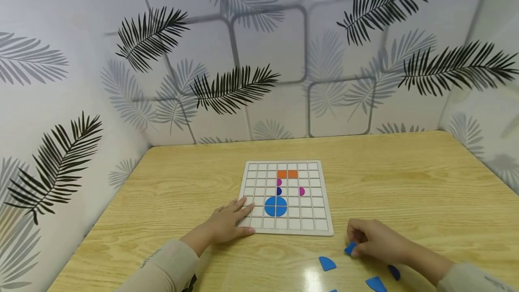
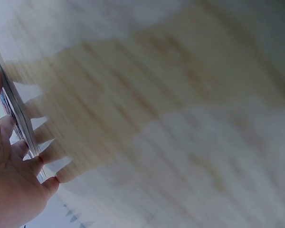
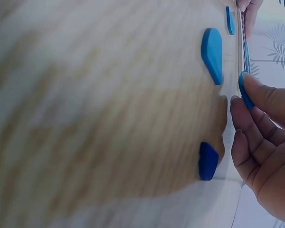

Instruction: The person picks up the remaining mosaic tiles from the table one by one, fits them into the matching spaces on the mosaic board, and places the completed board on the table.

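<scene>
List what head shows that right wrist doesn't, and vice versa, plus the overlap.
Head only: the gridded face of the board, with orange squares, magenta half-discs and a blue disc on it.

Right wrist only: the palm side of the right hand, and the board seen edge-on.

Both: the right hand pinching a blue piece, loose blue pieces, a loose dark blue piece, at least part of the left hand, the table and the leaf-patterned wall.
</scene>
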Available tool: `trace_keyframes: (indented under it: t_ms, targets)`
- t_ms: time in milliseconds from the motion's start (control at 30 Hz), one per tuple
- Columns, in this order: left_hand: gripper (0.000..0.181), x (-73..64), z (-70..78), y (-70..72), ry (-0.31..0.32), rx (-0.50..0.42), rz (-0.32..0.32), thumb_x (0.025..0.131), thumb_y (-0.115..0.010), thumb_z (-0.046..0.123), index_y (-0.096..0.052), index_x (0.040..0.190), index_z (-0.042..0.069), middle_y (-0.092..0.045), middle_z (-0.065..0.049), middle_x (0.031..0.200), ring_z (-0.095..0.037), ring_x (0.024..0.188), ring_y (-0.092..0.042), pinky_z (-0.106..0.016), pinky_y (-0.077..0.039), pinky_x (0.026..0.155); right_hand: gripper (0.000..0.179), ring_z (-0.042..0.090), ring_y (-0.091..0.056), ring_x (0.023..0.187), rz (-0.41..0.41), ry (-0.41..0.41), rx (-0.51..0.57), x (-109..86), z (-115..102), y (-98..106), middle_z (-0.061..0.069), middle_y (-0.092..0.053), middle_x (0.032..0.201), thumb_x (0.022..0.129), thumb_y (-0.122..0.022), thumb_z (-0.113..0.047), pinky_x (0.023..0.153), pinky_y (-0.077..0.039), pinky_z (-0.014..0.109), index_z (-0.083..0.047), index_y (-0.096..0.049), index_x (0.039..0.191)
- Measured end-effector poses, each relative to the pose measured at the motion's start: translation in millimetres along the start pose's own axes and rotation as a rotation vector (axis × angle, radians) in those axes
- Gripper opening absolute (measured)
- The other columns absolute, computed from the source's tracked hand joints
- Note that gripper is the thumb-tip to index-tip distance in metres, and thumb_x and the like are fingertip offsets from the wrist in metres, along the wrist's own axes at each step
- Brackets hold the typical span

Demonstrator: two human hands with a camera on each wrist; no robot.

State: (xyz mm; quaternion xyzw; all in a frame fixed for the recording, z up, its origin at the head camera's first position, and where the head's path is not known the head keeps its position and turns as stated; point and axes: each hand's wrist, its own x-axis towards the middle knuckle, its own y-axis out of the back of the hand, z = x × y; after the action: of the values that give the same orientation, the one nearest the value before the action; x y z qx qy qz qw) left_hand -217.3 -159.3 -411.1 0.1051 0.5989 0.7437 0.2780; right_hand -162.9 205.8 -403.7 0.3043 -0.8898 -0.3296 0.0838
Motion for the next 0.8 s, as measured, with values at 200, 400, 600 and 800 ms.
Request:
trace_keyframes:
  t_ms: [200, 400, 600, 800]
  targets:
    - [0.067, 0.5, 2.9, 1.4, 0.004, -0.006, -0.004, 0.083, -0.041, 0.055, -0.026, 0.137, 0.019, -0.015, -0.009, 0.142, -0.032, 0.127, -0.013, -0.052, -0.015, 0.096, 0.019, 0.007, -0.046, 0.062, 0.023, -0.009, 0.005, 5.4, -2, 1, -0.004, -0.050, 0.069, 0.074, -0.066, -0.014, 0.053, -0.041, 0.023, -0.010, -0.048, 0.077]
    - [0.067, -0.5, 2.5, 1.9, 0.003, -0.001, -0.001, 0.083, -0.041, 0.054, -0.026, 0.137, 0.018, -0.015, -0.009, 0.142, -0.033, 0.127, -0.013, -0.052, -0.016, 0.096, 0.015, 0.007, -0.046, 0.064, 0.060, 0.031, 0.031, 16.0, -6, 3, -0.003, -0.050, 0.070, 0.075, -0.065, -0.009, 0.054, -0.041, 0.023, -0.009, -0.050, 0.077]
    - [0.067, -1.7, 1.7, 1.9, 0.002, -0.010, 0.002, 0.083, -0.041, 0.054, -0.026, 0.137, 0.018, -0.016, -0.010, 0.142, -0.033, 0.127, -0.014, -0.052, -0.016, 0.096, 0.012, 0.007, -0.046, 0.065, 0.097, 0.049, 0.038, 28.7, -10, 4, -0.003, -0.051, 0.070, 0.074, -0.064, -0.004, 0.056, -0.041, 0.022, -0.009, -0.053, 0.076]
    - [0.066, -1.6, 2.3, 2.6, 0.011, -0.005, -0.008, 0.083, -0.041, 0.053, -0.025, 0.137, 0.018, -0.015, -0.009, 0.142, -0.032, 0.127, -0.013, -0.052, -0.015, 0.096, 0.010, 0.009, -0.047, 0.065, 0.102, 0.019, 0.040, 41.4, -13, 4, -0.001, -0.053, 0.071, 0.075, -0.063, 0.000, 0.057, -0.041, 0.022, -0.008, -0.056, 0.077]
